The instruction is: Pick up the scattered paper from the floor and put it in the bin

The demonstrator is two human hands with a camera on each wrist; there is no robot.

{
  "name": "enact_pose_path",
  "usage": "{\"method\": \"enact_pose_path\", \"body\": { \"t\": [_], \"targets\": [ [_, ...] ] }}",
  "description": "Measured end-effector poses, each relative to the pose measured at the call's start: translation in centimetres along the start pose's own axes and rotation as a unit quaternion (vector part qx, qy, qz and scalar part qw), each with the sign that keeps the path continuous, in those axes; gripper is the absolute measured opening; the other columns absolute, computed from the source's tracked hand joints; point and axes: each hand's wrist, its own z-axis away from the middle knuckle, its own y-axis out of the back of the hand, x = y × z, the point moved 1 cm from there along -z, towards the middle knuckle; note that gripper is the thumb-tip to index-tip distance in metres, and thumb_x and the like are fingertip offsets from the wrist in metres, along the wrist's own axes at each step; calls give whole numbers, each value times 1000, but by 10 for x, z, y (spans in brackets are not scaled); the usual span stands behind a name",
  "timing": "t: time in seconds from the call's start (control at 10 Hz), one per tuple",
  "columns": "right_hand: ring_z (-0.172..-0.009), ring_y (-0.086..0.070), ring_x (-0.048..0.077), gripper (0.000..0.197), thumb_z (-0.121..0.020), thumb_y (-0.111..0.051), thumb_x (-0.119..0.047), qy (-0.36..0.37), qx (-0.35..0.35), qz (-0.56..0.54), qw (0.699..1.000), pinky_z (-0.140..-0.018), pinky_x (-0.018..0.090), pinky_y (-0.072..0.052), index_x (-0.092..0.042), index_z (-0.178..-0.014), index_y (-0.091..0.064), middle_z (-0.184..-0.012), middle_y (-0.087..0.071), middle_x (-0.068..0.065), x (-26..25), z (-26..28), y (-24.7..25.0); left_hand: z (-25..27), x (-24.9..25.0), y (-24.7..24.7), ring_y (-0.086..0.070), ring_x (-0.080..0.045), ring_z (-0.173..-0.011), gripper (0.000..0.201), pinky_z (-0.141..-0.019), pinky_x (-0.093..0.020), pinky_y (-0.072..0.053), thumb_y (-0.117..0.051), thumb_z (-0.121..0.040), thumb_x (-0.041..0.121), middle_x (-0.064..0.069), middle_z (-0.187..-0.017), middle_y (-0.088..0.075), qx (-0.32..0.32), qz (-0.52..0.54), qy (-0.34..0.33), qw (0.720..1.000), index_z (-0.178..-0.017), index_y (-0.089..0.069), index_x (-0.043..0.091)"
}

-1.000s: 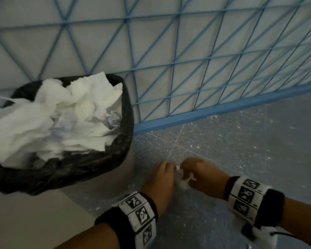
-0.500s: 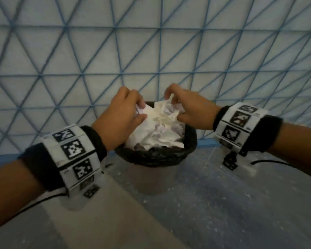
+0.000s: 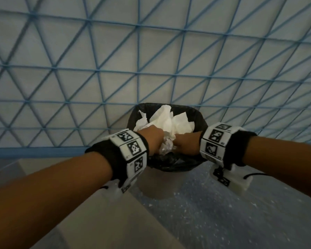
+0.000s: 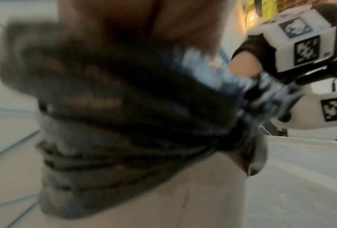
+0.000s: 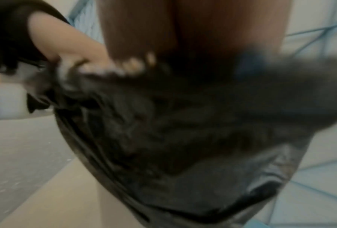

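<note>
Together, both hands (image 3: 155, 139) inside bin (image 3: 201, 121)

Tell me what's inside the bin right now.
The bin, lined with a black bag, holds crumpled white paper heaped above its rim. Both hands, left hand and right hand, are pushed into the pile. Anything beneath the paper is hidden.
</note>
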Motion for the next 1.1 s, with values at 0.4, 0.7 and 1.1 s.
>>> {"method": "enact_pose_path", "body": {
  "t": [0.4,0.7,1.1],
  "targets": [
    [-143,-20,23,77,-87,-59,-33,26,93,-101,990,-118,34,-20,-18,-147,-13,-156,-14,8,22,35,23,35,-11,42,-57,-23,-106,25,-90,-34,-46,-61,-83,26,-3,-118,-62,120,53,3,991,-108,-68,21],
    [-102,-52,25,36,-89,-43,-52,57,64,-128,988,-89,32,-41,-18,-100,-52,-99,-52,4,1,62,6,16,-14,19,-60,-27,-108,32,-94,-36,-49,-51,-91,23,-13,-119,-65,-25,-37,9,999,-117,-62,8],
    [-130,-39,8,50,-77,-39,-63,95,218,-252,938,-110,31,-35,-30,-102,-65,-136,-47,-5,22,80,7,66,-25,48,-61,-14,-80,45,-64,-25,-43,-38,-83,19,3,-107,-73,296,44,-75,951,-118,-60,38]
  ]
}}
